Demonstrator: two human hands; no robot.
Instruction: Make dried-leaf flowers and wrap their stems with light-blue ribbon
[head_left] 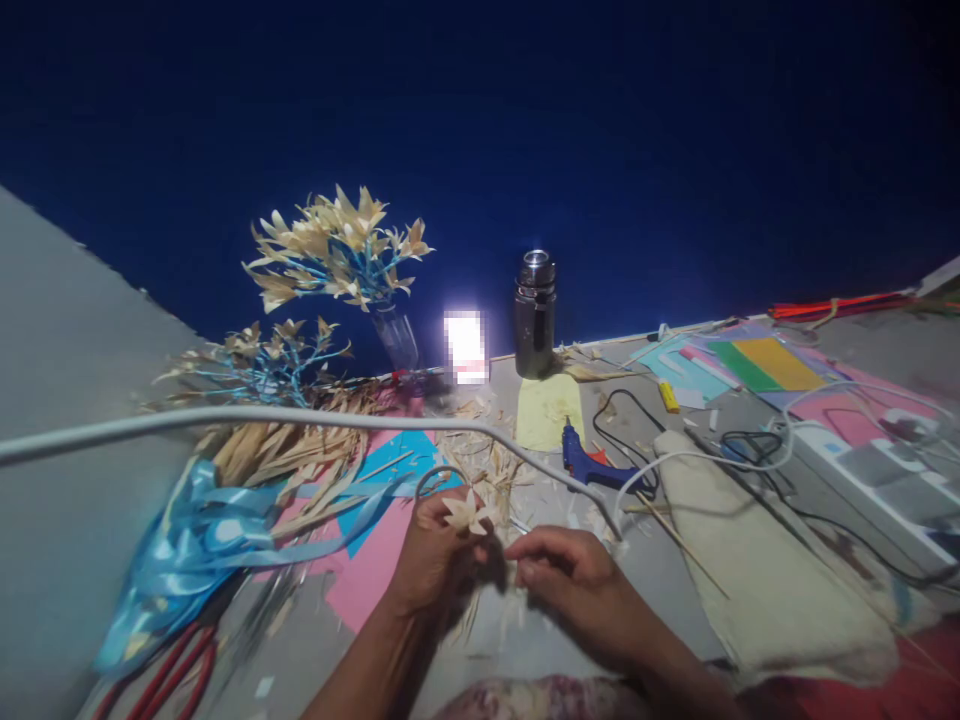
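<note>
My left hand (444,545) is closed around a small cream flower (469,513) with pointed petals, which looks made of dried husk. Its stem is hidden by the fingers. Close on the right, my right hand (570,575) has its thumb and index finger brought together at the flower's lower side; what lies between them, if anything, is too small to make out. Just behind the left hand shows a dark curved loop (441,474), partly covered. Husk scraps (491,465) lie beyond both hands.
A blue glue gun (592,462) with its cord lies right of centre. Behind stand a steel flask (535,315) and a vase (397,338) of husk flowers. Blue ribbon (195,550) and red-handled scissors (176,675) are left; a folded cloth (750,550) and power strip (870,495) right. A grey tube (300,418) crosses the table.
</note>
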